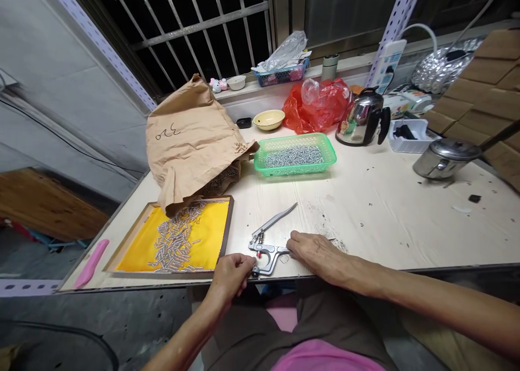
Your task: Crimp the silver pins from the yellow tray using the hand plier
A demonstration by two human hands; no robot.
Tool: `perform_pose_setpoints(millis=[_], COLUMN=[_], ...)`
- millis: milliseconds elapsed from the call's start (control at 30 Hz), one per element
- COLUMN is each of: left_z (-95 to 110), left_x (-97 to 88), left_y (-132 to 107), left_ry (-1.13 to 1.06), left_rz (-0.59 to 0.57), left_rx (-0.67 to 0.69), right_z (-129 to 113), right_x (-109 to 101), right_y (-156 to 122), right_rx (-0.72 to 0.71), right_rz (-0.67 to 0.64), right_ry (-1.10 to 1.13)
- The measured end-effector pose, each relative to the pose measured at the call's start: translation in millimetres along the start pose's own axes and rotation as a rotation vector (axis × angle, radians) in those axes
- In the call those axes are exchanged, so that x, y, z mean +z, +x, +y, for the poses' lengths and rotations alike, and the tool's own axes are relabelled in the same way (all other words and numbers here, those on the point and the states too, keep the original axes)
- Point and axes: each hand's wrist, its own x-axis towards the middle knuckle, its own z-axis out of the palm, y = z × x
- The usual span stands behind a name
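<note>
Snap-fastener pliers [270, 248] lie at the table's front edge, their upper handle raised, with a spring and a red tip at the jaw. My right hand [319, 255] is closed around the end of their lower handle. At the jaw, my left hand [232, 274] has thumb and forefinger pinched together; whatever is between them is too small or hidden to name. To the left of that hand, a shallow tray [140, 233] lined with yellow holds a heap of small metal pins [174, 241].
A green basket [296, 169] of small metal parts stands behind the pliers. A brown paper sack [190, 143] leans over the tray. A pink-handled tool [91, 264] lies at far left. A kettle [359, 119] and lidded pot [444, 157] stand at right.
</note>
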Motion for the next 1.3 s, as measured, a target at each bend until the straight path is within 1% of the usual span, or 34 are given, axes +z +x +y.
perform_pose_setpoints(millis=[233, 333, 467, 633, 700, 800, 833, 867, 933, 1000, 1100, 1300], left_z=[7.0, 8.5, 8.6, 8.3, 8.4, 8.5, 8.5, 8.5, 8.6, 8.6, 8.3, 7.3], left_x=[-5.9, -7.2, -7.3, -6.5, -6.2, -6.1, -6.1, -6.1, -6.0, -5.9, -5.8, -5.5], left_y=[2.7, 5.2, 6.7, 6.2, 6.0, 5.9, 6.0, 6.0, 6.0, 6.0, 5.9, 6.1], left_ry=[0.039, 0.059, 0.086, 0.089, 0.083, 0.080, 0.080, 0.081, 0.088, 0.097, 0.095, 0.101], left_rz=[-0.129, -0.157, -0.154, -0.156, -0.154, -0.147, -0.143, -0.137, -0.132, -0.133, -0.132, -0.122], left_rx=[-0.091, -0.105, -0.104, -0.109, -0.112, -0.113, -0.110, -0.107, -0.107, -0.114, -0.111, -0.118], right_z=[-3.7, -4.5, -8.0, -14.0, -11.5, 0.1, 5.2, 10.3, 18.7, 23.3, 23.2, 19.0], right_x=[-5.1, -5.0, -9.5, -24.3, -28.4, -30.6, -30.7, -30.7, -30.9, -31.4, -32.8, -32.8], right_y=[-2.6, -1.6, 1.8, 2.7, 3.0, 9.0, 12.9, 17.6, 27.6, 35.7, 40.1, 34.1], right_rx=[0.006, 0.018, 0.060, 0.087, 0.052, -0.013, -0.015, -0.004, 0.023, 0.015, -0.020, -0.033], right_rz=[0.024, 0.013, -0.031, -0.094, -0.071, 0.045, 0.062, 0.052, -0.024, -0.072, -0.026, 0.029], right_ry=[0.014, -0.012, -0.060, -0.061, -0.025, -0.017, -0.031, -0.050, -0.082, -0.098, -0.105, -0.103])
